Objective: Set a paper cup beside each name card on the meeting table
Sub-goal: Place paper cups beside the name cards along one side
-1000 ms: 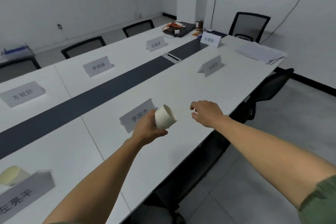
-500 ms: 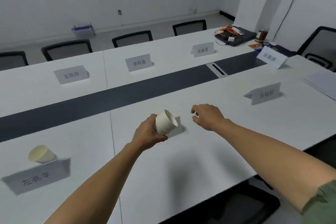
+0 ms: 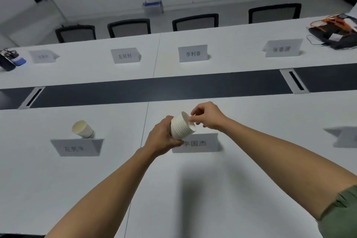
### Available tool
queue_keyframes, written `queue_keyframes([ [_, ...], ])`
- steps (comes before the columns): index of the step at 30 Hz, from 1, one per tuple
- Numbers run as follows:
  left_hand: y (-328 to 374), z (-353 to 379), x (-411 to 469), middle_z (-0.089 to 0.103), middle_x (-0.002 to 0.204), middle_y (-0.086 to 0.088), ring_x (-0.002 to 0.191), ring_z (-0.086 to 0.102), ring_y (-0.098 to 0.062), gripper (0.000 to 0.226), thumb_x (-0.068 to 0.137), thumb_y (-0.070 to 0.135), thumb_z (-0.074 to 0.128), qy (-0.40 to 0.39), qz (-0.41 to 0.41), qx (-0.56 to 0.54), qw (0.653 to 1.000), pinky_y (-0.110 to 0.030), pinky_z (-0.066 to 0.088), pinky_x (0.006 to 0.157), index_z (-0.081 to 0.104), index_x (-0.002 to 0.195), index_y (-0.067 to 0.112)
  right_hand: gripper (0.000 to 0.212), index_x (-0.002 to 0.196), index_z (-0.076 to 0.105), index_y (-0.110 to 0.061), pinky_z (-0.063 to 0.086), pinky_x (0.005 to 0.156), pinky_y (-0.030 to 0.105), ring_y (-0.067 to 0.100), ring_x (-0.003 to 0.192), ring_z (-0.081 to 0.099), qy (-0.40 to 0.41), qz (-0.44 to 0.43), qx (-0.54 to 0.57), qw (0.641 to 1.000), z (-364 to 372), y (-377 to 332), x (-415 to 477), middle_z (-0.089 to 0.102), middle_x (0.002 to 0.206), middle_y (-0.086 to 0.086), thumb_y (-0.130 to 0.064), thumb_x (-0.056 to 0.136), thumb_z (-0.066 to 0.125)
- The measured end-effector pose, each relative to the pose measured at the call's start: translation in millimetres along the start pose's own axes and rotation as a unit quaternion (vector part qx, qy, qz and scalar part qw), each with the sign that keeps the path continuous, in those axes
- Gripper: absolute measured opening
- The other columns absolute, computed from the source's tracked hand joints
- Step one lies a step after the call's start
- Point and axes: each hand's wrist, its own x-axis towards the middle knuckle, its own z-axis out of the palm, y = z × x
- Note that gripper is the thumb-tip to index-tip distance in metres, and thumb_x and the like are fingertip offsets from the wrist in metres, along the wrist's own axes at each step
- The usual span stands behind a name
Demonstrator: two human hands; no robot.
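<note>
Left hand (image 3: 163, 137) wrapped around a stack of paper cups (image 3: 182, 126), held tilted above the table (image 3: 212, 189), mouth toward the right; the stack's base is hidden in the palm. Right hand (image 3: 207, 116) pinches the rim of the outermost cup with thumb and fingertips; the other fingers are curled, and how far that cup is out of the stack is hard to tell. Directly below the stack stands a name card (image 3: 197, 143), its left end and first character covered by the left hand. To the left, a second card (image 3: 77, 148) with blurred print, and just behind it one cup (image 3: 83, 129) on the table, looking tilted through the wide lens. Across the dark centre strip (image 3: 173, 89), four more cards, the leftmost unreadable. A further card at the right edge is cut off. Dark items at both far corners are blurred and partly cropped.
</note>
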Motion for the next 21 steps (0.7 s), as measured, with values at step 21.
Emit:
queue_keyframes([
  [21,-53.0,5.7,34.5,0.062,0.109,0.002,0.094,0.063,-0.021,0.069,0.063,0.026,0.089,-0.022,-0.024,-0.059,0.998,-0.037,0.061,0.078,0.048,0.119,0.025,0.014,0.096,0.07,-0.006,0.042,0.055,0.024,0.015,0.068,0.052,0.01,0.056,0.047,0.997,-13.8,0.7,51.6,0.062,0.084,0.005,-0.001,0.084,0.065],
])
